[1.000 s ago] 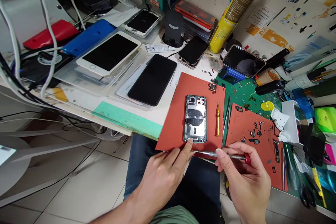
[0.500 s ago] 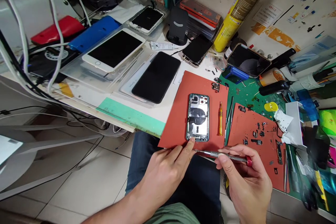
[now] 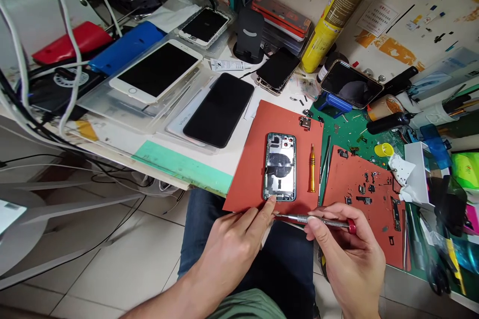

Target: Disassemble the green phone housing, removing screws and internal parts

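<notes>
A phone housing with its inside bared lies on a red-brown mat. My left hand rests at the mat's front edge, one finger stretched out with its tip on the housing's lower edge. Its thumb is not clearly visible. In my right hand is a slim metal screwdriver with a red end cap, held almost level. Its tip points left and meets the fingers of my left hand, just below the housing. To the right of the housing lies a gold screwdriver.
Tweezers lie beside the gold screwdriver. A second red-brown mat bears several small phone parts. A black-screened phone and a white phone lie to the left. A yellow spray can leans against the wall.
The view has shifted slightly, so everything appears a little farther left. Both hands keep nearly the same pose, and the screwdriver tip stays by my left fingers.
</notes>
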{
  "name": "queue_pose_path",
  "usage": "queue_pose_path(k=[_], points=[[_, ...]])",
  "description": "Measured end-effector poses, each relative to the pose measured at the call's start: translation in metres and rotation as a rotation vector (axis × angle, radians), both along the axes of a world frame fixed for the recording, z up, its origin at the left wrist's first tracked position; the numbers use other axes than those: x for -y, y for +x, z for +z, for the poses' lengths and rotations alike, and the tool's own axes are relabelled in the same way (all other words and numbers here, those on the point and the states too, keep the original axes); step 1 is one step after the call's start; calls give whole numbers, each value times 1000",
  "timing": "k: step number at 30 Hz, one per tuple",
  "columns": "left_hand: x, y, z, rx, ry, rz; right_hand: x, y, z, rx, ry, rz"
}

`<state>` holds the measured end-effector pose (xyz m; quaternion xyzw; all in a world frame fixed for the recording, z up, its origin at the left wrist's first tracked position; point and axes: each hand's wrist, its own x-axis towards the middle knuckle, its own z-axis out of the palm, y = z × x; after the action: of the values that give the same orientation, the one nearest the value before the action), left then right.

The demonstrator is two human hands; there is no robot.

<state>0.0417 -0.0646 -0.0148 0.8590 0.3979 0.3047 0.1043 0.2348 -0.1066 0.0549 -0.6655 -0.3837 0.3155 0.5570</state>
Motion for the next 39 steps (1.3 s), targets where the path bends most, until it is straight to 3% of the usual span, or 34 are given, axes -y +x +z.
queue_pose_path(k=[21,31,39], points=[[1,-2,-3,22,-28,-16,-6,-2,4,20,-22,-1],[3,-4,-2,9,-35,-15,-4,-4,4,178,28,-49],[3,-3,-3,16,-43,-10,-6,-2,7,143,4,3]])
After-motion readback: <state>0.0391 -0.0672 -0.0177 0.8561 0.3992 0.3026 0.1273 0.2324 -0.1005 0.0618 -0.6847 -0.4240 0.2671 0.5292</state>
